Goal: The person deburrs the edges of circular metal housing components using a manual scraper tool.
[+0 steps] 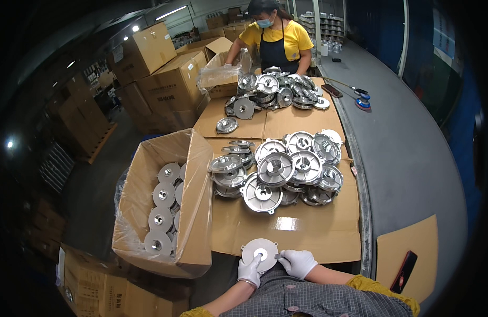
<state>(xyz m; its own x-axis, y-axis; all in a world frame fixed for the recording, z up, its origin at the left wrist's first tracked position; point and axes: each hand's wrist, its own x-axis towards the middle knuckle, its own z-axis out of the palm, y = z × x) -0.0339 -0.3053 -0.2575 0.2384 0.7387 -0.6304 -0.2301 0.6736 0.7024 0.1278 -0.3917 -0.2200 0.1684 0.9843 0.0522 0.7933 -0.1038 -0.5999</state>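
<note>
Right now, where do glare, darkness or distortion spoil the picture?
Head view: a white glare patch marks the brown cardboard sheet, below the piled round silver metal parts; head view: the long dark strip right of that sheet bows; head view: corners go black, and the left background is dim despite bright white lamps.

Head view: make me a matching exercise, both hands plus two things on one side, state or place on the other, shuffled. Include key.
1. Left hand
2. Right hand
3. Open carton
4. Blue round tool

A. On the grey surface, upper right
B. Pinching a small dark piece at the disc's edge
C. Lined with clear plastic
D. Gripping the grey disc, thumb near its centre

Pairs: 1-D, 2-B, 3-C, 4-A
</note>
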